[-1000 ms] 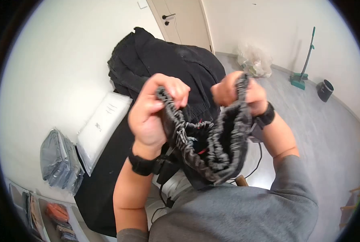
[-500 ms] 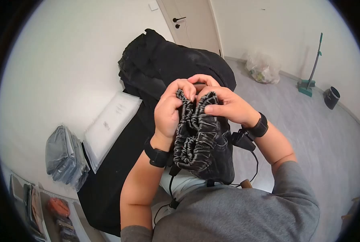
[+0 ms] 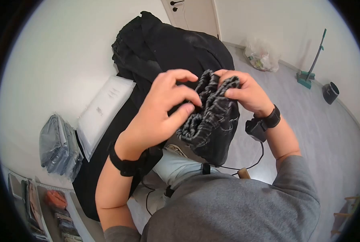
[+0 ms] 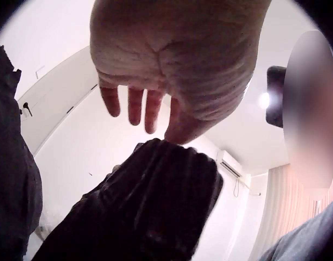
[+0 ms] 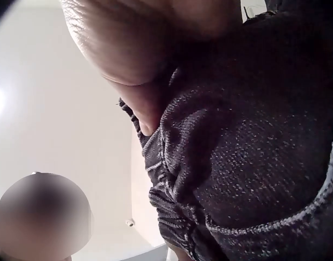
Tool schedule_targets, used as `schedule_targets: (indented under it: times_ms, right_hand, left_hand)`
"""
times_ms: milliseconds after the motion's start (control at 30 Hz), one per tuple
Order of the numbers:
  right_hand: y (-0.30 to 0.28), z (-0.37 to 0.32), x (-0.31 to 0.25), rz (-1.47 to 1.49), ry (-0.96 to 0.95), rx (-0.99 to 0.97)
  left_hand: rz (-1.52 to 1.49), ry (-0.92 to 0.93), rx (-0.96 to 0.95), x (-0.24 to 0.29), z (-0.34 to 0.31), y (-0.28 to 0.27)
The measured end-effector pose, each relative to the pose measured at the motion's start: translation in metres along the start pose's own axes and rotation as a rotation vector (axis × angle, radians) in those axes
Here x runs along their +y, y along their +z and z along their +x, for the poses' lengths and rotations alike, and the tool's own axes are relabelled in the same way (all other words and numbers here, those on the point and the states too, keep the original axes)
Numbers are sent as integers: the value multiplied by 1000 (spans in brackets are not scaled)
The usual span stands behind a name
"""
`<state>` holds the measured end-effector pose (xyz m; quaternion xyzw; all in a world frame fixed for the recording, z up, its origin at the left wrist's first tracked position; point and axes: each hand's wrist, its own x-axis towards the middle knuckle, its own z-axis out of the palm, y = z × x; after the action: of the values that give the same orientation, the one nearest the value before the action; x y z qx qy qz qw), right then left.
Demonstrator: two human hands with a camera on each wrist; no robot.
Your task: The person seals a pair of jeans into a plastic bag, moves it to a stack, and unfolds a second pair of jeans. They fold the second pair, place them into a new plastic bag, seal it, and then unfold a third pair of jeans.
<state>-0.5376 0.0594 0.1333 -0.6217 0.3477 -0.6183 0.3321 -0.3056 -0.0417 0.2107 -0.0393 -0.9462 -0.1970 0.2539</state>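
Note:
Black denim pants (image 3: 216, 141) with a gathered elastic waistband hang in front of my body, the waistband upward and folded together. My right hand (image 3: 250, 93) pinches the far right end of the waistband, its thumb on top. In the right wrist view, the thumb lies over the gathers of the dark denim (image 5: 259, 147), and a curved line of stitching shows lower down. My left hand (image 3: 159, 107) is just left of the waistband, fingers spread and slightly bent. From the left wrist, its palm (image 4: 172, 65) shows above the bunched waistband (image 4: 172, 168), fingers apart.
A heap of black garments (image 3: 176, 44) covers the far end of the black table (image 3: 103, 173). White plastic packets (image 3: 105, 109) and clear-bagged grey garments (image 3: 59, 147) are along the left wall. A cable (image 3: 252, 165) hangs near my right wrist. Farther right are a broom (image 3: 317, 60) and black bin (image 3: 331, 92).
My left hand has come off the waistband and moved left, its fingers spreading. My right hand keeps its pinch. The waistband halves, pulled apart at first, are now together and tilted up to the right.

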Motion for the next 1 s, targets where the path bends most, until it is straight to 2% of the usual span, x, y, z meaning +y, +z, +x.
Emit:
schedule_targets:
  times_ms: [67, 133, 267, 333, 367, 400, 467, 500, 600, 633, 767, 833, 933, 967, 1000]
  right_hand:
    - [-7, -5, 4, 84, -69, 31]
    - [-8, -11, 2, 108, -38, 32]
    - [-6, -19, -1, 24, -88, 59]
    - [-5, -22, -5, -63, -114, 84]
    - [-4, -23, -4, -111, -140, 98]
    - [-2, -24, -5, -110, -135, 94]
    - [0, -26, -8, -234, -133, 115]
    - [0, -27, -9, -232, -129, 113]
    - [-5, -31, -12, -325, -100, 55]
    - [-7, -32, -13, -331, -86, 47]
    - [-8, -37, -14, -370, -74, 64]
    - [-7, -39, -13, -378, -65, 81]
    - [3, -42, -11, -395, -70, 189]
    - [8, -42, -13, -435, -87, 186]
    - [12, -42, -13, -477, -105, 183]
  left_hand:
    - [-62, -81, -78, 4, -5, 8]
    - [-22, -74, -90, 7, -5, 8]
    - [-123, -145, -156, 18, 1, 7]
    - [-36, -215, -239, 24, 2, 5]
    - [-126, -248, -277, 26, 6, 3]
    - [-129, -251, -273, 22, 7, 6]
    - [67, -247, -260, 11, 1, 16]
    - [122, -225, -198, 7, -2, 20]
    - [27, -315, -253, -5, 0, 14]
    - [-20, -290, -204, -8, 0, 16]
    - [9, -355, -246, -2, 2, 23]
    - [-14, -120, 28, -3, 2, 34]
    - [71, -97, 65, 12, 0, 44]
    - [41, -227, 36, 15, 0, 46]
    - [41, -228, 33, 12, -2, 50]
